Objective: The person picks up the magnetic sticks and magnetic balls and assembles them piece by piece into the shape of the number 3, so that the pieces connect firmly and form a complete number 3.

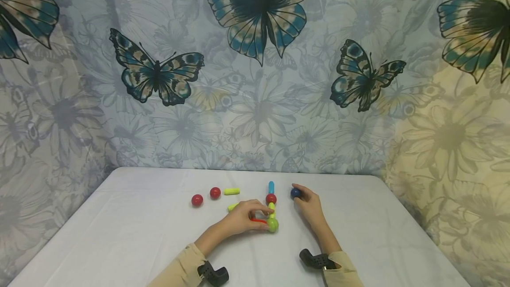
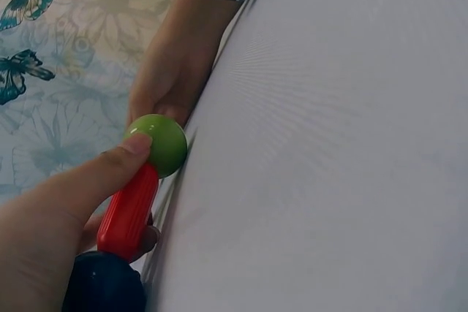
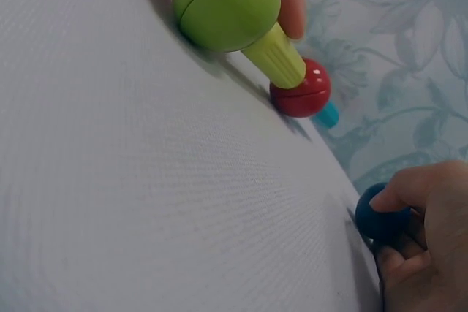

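Observation:
A chain of toy balls and sticks lies on the table: a green ball (image 1: 272, 225), a yellow-green stick (image 1: 272, 207), a red ball (image 1: 271, 199) and a light blue stick (image 1: 271, 187). From the green ball a red stick (image 2: 128, 213) leads to a dark blue ball (image 2: 106, 283), seen in the left wrist view. My left hand (image 1: 241, 217) grips this assembly at the green ball, its thumb pressed on that ball. To the right of the chain, my right hand (image 1: 310, 207) pinches a separate blue ball (image 1: 295, 193) between thumb and fingers, low over the table.
Two loose red balls (image 1: 197, 200) lie left of the hands. Near them is a yellow-green stick (image 1: 232, 191); another yellow-green stick (image 1: 232, 207) is partly hidden behind the left hand. A butterfly-patterned curtain (image 1: 255, 123) stands behind the white table (image 1: 119, 234).

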A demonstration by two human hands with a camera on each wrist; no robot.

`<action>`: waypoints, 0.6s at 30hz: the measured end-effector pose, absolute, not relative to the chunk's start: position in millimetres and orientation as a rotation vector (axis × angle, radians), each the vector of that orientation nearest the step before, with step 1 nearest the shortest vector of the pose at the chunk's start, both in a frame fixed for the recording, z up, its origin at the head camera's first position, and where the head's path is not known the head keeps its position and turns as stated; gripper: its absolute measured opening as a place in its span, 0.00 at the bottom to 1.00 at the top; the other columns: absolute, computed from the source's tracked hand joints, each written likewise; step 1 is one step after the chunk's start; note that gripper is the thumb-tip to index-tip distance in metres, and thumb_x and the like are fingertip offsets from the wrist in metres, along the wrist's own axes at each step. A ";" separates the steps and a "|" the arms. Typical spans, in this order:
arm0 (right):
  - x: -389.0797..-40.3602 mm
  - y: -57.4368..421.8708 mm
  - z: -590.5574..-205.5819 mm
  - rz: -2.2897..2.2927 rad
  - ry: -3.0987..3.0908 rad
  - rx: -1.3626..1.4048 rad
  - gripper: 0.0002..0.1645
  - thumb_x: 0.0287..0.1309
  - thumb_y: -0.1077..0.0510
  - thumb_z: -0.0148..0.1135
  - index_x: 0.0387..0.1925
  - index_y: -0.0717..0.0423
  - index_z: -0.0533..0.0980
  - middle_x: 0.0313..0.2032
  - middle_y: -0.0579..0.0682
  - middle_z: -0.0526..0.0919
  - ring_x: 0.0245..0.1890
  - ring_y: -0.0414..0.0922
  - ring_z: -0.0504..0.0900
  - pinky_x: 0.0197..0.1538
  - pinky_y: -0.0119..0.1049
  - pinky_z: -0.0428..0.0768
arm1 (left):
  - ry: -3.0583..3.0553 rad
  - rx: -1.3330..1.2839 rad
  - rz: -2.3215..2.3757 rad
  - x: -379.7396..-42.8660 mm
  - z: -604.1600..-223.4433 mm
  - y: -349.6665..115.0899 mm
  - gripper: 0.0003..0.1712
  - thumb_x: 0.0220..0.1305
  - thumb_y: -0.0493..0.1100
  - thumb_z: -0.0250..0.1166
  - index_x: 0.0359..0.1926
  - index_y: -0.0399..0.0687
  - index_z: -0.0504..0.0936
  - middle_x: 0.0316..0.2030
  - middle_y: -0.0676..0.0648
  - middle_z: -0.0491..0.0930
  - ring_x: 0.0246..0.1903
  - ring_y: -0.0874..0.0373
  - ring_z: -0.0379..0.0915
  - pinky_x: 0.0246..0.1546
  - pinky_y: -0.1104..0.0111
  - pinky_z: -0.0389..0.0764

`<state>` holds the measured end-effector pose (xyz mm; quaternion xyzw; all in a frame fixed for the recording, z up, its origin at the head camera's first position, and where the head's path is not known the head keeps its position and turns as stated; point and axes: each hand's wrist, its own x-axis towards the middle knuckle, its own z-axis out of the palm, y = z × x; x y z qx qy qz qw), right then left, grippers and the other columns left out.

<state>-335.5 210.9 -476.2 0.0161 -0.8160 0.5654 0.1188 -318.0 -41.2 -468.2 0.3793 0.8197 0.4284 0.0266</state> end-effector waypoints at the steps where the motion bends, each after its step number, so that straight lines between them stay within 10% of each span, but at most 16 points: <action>1: -335.4 211.0 -476.1 1.660 -2.382 0.050 0.28 0.56 0.72 0.54 0.61 0.65 0.72 0.65 0.65 0.71 0.69 0.58 0.67 0.70 0.45 0.66 | 2.531 1.160 1.326 -318.3 -468.4 -41.4 0.25 0.53 0.50 0.74 0.54 0.59 0.83 0.43 0.54 0.84 0.30 0.70 0.69 0.33 0.79 0.75; 18: -338.0 211.5 -477.6 1.654 -2.390 0.030 0.27 0.57 0.71 0.56 0.60 0.64 0.73 0.65 0.63 0.72 0.69 0.58 0.68 0.70 0.43 0.67 | 2.473 1.128 1.379 -318.1 -471.7 -42.6 0.25 0.54 0.49 0.74 0.54 0.58 0.82 0.43 0.54 0.85 0.32 0.71 0.70 0.35 0.78 0.77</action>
